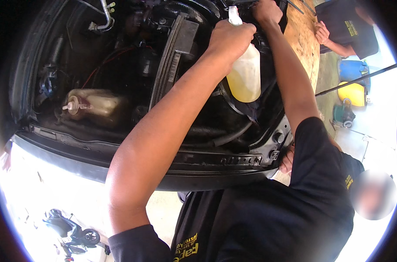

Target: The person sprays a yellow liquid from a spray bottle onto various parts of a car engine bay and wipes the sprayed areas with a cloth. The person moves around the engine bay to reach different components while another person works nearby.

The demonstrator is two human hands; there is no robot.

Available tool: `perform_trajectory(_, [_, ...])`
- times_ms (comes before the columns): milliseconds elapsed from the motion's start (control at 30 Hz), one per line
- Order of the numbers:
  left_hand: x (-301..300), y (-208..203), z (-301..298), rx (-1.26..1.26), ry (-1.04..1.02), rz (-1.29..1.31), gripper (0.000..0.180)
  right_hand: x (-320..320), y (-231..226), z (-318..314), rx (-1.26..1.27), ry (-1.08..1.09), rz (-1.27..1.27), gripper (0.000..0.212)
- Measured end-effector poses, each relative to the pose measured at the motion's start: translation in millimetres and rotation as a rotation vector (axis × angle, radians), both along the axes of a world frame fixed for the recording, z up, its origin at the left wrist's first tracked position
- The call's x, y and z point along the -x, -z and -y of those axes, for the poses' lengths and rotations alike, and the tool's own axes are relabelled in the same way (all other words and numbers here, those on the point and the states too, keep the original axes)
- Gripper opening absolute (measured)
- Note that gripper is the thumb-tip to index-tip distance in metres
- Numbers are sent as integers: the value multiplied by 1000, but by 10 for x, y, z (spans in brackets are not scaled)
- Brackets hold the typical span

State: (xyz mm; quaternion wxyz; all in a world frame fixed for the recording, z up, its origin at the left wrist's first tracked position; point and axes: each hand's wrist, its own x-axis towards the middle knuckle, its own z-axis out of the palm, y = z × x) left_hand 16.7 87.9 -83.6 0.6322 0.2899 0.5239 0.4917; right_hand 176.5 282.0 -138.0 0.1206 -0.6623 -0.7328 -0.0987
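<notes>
My left hand (231,40) is wrapped round the neck of a spray bottle (245,78), just under its white spray head (234,15). The bottle is translucent white, with yellow liquid in its lower part. It is held over the engine bay (194,105) of a car. Farther off and to the right, my right hand (268,12) is closed among dark parts at the bay's far edge. Its fingertips are partly hidden, so what they grip does not show.
A cloudy plastic reservoir (96,104) sits at the bay's left. Wooden board (303,37) lies along the right side. One co-worker's hand (322,33) is beyond it; another person's hand (287,160) touches the front right corner. Blue (353,70) and yellow drums (352,93) stand behind.
</notes>
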Motion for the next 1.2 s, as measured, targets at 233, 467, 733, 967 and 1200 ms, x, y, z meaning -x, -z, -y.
perform_trajectory(233, [-33,-66,30,-39,38,15,34,-191,266,-341,-4,90,-7,27])
perform_trajectory(467, [-87,-93,51,-69,57,37,34,-372,361,-393,-45,85,32,22])
perform_trajectory(733, [-68,-59,16,-84,12,-35,30,-82,-41,18,-10,99,-60,20])
perform_trajectory(967, [42,-87,36,-35,21,-28,30,94,16,-78,-20,87,24,20])
perform_trajectory(1200, [-76,-169,47,-28,28,36,35,-356,438,-471,-25,79,68,17])
